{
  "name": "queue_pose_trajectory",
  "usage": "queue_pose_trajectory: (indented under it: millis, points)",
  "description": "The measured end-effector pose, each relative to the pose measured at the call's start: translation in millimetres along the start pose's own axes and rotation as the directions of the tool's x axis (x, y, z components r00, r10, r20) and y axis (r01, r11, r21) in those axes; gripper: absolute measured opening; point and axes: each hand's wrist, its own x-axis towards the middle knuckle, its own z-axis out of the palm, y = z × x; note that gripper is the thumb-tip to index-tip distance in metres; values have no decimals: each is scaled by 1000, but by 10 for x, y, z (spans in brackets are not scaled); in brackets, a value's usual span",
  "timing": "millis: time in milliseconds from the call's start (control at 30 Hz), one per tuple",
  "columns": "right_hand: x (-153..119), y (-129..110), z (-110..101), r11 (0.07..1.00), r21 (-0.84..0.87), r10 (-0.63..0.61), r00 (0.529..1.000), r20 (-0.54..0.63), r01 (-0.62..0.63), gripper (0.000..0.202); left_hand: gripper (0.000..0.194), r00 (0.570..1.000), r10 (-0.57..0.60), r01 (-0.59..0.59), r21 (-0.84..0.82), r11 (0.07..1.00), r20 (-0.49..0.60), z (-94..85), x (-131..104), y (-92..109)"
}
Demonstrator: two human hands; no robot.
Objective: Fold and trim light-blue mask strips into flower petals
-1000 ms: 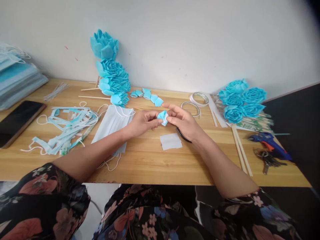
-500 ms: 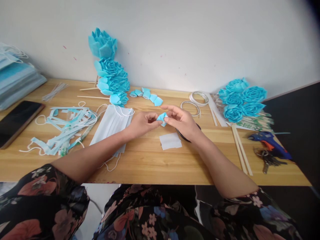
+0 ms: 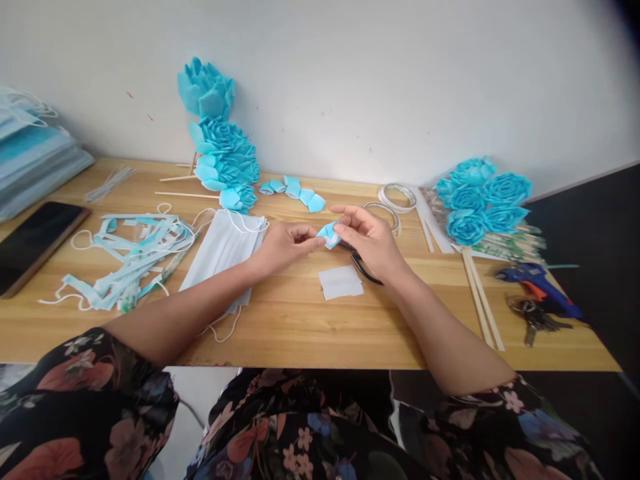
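Observation:
Between my two hands, above the table, is a small folded blue petal (image 3: 329,234) with a pale inner side. My left hand (image 3: 289,247) pinches its left edge with thumb and fingertips. On its right edge, the thumb and finger of my right hand (image 3: 371,237) are closed. Under my right hand lie black-handled scissors (image 3: 366,269), partly hidden. A few white fabric pieces (image 3: 341,283) rest on the table just below. Several finished blue petals (image 3: 307,195) lie in a row behind my hands.
Left of my hands are a face mask (image 3: 227,247), a heap of cut mask strips (image 3: 135,253) and a phone (image 3: 40,243). Blue fabric flowers (image 3: 225,157) lean at the wall. Tape rolls (image 3: 399,197), more flowers (image 3: 483,197), a glue gun (image 3: 543,287) and keys (image 3: 535,323) are rightward.
My right hand has shifted slightly right and up, its index finger now raised more. The petal is turned and shows more of its pale side; the scissors' handle shows more.

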Motion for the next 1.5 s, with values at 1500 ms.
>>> queue_pose_trajectory:
  millis: [1500]
  points:
    - [40, 35, 18, 1000, -20, 8, 996, -89, -10, 28, 29, 973, 46, -91, -190, 978, -226, -45, 41, -33]
